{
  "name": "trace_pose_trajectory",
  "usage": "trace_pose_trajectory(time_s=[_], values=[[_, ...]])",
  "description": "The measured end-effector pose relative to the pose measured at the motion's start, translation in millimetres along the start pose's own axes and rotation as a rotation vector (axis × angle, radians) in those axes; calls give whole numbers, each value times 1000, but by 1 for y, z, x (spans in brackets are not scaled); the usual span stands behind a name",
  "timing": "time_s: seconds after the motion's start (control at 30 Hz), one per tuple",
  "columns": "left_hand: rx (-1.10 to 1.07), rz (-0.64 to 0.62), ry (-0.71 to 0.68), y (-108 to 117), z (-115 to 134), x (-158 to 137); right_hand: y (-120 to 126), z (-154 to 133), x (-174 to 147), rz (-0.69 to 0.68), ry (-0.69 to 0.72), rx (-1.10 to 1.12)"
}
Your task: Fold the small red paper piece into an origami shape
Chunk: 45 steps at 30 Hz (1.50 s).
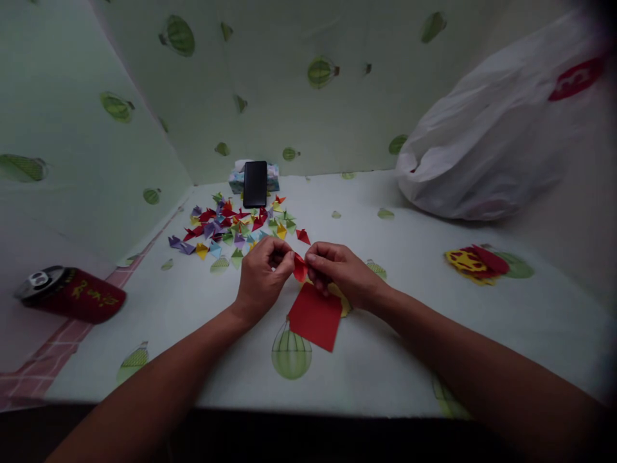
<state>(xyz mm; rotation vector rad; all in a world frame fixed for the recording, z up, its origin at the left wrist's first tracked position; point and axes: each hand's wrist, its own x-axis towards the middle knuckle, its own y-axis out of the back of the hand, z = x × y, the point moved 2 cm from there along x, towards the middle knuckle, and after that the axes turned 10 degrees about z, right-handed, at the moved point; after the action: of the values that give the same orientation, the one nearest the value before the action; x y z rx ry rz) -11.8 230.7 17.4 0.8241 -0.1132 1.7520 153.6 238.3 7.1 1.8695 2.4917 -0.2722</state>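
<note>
Between my two hands is a small folded piece of red paper (pixel 299 267), raised a little above the table. My left hand (pixel 264 273) pinches its left side between thumb and forefinger. On the other side, my right hand (pixel 340 270) grips the paper's edge with its fingertips. Below them lies a flat square of red paper (pixel 315 318), partly over a yellow piece (pixel 345 302) that my right hand mostly hides. Just beyond my left hand spreads a pile of small folded paper cranes (pixel 231 225) in red, purple, yellow, green and blue.
A black phone (pixel 255 184) leans against a tissue box (pixel 274 178) at the back. Red and yellow cut-paper pieces (pixel 475 263) lie to the right, before a large white plastic bag (pixel 477 148). A red drink can (pixel 72 294) is at the left edge.
</note>
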Motion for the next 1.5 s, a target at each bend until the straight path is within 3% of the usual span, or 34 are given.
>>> trace_pose_trajectory(time_s=[0.3, 0.7, 1.0, 1.23, 1.5], values=[[-52, -22, 99, 0, 1, -1, -1, 0, 0, -8, 6, -51], [19, -32, -39, -1, 9, -4, -2, -1, 0, 40, 62, -210], [20, -58, -44, -1, 8, -6, -1, -8, -1, 150, 345, -548], [33, -72, -72, -1, 7, -3, -1, -11, -2, 182, 350, -600], [37, -136, 81, -3, 1, 2, 4, -9, 2, 227, 386, -630]])
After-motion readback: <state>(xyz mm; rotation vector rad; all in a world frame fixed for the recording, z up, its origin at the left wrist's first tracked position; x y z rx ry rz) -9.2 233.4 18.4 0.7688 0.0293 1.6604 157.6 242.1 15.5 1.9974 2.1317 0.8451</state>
